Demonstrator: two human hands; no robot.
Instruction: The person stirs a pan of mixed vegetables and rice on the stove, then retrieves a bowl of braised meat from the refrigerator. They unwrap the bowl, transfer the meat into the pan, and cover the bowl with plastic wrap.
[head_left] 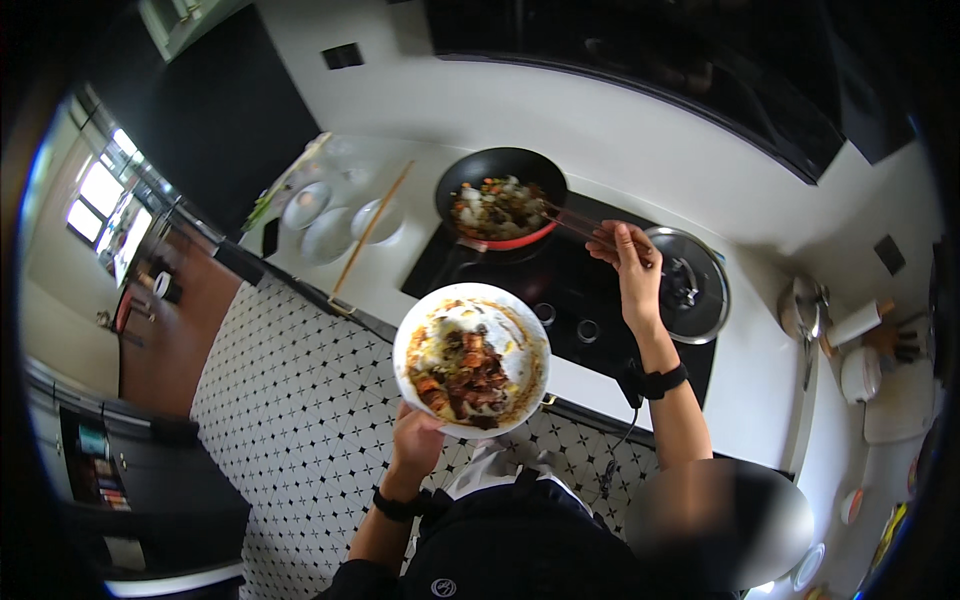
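My left hand [416,440] grips the lower rim of a white plate [533,345], held up in front of the counter and tilted toward me. Pieces of dark, glossy browned meat [470,375] lie on it, with brown sauce smeared around. Closed around slim reddish-brown sticks that look like chopsticks [578,222], my right hand [628,250] is over the cooktop. Their far ends reach the rice and diced vegetables [498,205] in a black wok [505,162] with a red outside. The fingertips are partly hidden.
The wok stands on a black cooktop [520,285]. A glass lid [705,300] lies right of my right hand. White bowls [378,222], a long wooden stick [372,228] and a dark phone [270,237] are on the left counter. A steel pot [800,308] stands far right.
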